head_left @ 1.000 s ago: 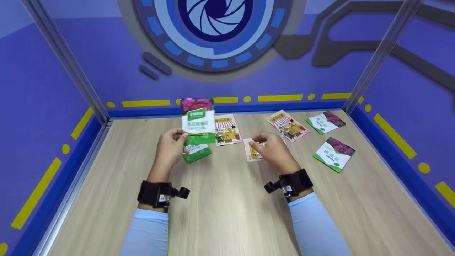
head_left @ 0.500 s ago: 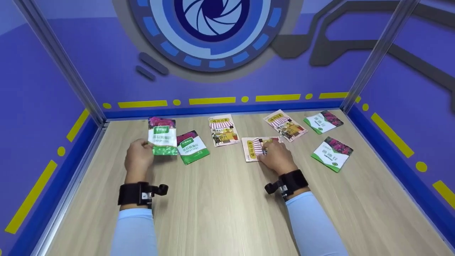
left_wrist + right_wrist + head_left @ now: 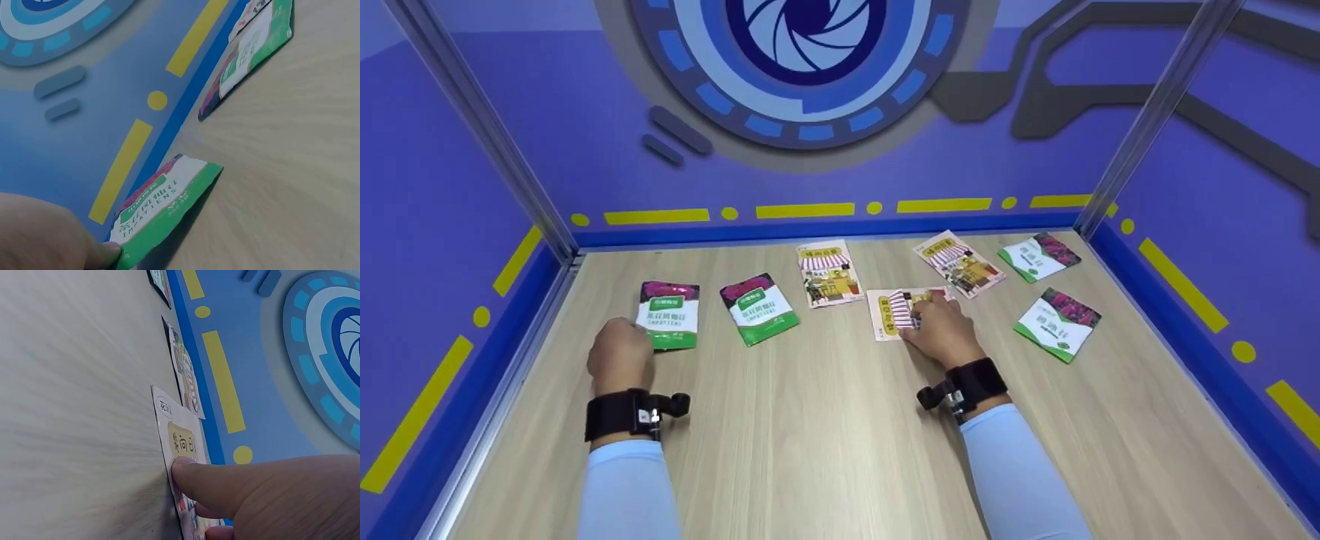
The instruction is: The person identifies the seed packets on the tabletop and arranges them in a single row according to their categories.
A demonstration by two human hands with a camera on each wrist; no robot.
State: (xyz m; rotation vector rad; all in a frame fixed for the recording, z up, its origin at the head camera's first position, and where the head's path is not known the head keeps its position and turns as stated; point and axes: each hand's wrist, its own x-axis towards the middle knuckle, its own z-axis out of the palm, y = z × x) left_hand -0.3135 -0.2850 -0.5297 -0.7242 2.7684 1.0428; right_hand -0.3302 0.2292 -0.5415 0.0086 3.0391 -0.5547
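At the left of the head view, my left hand (image 3: 619, 355) pinches the lower left edge of a green and white seed packet (image 3: 668, 318) with pink flowers printed on top. A shadow shows under that packet (image 3: 163, 208) in the left wrist view, where the thumb lies on its corner. Right of centre, my right hand (image 3: 943, 330) holds a pink seed packet (image 3: 888, 318) with a striped awning print, turned sideways on the table. The right wrist view shows the thumb (image 3: 208, 481) and fingertips on its face; part of the packet is hidden.
A matching green packet (image 3: 758, 308) lies right of the left hand's one. Two more awning packets, one upright (image 3: 830, 274) and one tilted (image 3: 960, 264), lie near the back wall. Two white flower packets, one far (image 3: 1039, 257) and one nearer (image 3: 1057, 325), lie at right. Walls enclose the table (image 3: 810, 450).
My left hand has carried the green packet left and down to the table, away from its matching packet. My right hand has come down onto the pink packet and stayed there.
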